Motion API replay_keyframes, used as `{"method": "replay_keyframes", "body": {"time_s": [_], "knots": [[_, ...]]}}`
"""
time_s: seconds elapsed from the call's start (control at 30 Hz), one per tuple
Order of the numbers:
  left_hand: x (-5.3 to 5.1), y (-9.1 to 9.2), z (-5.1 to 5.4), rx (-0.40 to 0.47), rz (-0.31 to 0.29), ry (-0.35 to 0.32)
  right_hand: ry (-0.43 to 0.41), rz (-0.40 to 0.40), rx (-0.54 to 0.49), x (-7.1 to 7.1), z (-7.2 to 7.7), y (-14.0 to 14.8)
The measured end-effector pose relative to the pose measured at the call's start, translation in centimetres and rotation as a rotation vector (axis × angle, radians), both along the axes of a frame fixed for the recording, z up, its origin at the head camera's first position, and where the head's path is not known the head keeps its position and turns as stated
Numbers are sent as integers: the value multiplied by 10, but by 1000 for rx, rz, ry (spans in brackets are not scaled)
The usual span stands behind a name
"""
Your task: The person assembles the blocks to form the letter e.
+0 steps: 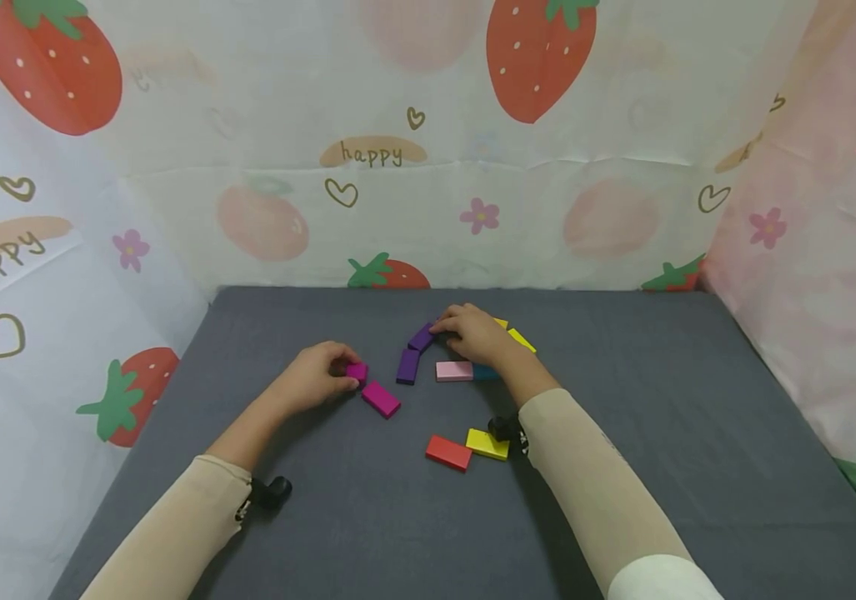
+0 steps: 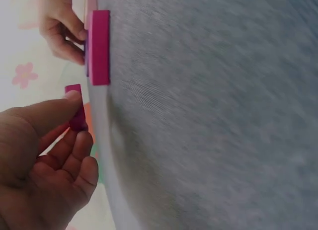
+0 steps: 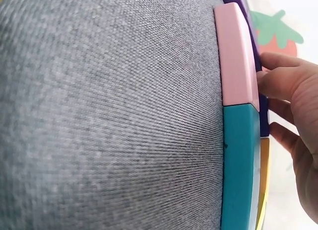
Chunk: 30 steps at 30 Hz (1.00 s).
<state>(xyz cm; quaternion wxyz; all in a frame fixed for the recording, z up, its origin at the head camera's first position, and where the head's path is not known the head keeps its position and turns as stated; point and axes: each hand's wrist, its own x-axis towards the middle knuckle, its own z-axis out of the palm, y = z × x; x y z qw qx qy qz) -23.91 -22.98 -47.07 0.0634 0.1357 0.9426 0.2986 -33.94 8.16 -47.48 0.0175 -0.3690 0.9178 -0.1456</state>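
Magenta block (image 1: 356, 373) pinched, left hand (image 1: 313, 377) sits left of near purple block (image 1: 408, 367), lying near-to-far; right hand (image 1: 478, 335) grips far purple block (image 3: 264, 119).

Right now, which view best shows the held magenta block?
The left wrist view: the held magenta block looks largest there, though the left hand partly covers it. The head view shows it small and partly covered; the right wrist view doesn't show it.
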Motion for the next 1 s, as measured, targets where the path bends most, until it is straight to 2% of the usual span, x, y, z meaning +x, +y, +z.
{"method": "replay_keyframes", "body": {"time_s": [0.37,0.73,0.83,1.0], "knots": [[-3,27,16,33,-83,33,6,0,12,-2,-2,0],[-16,57,14,8,-159,69,-13,-10,12,-3,-1,-1],[-19,64,13,11,-163,62,-11,-11,12,-3,-1,-1],[-23,72,8,23,-134,43,-10,-13,16,-4,-2,0]]}}
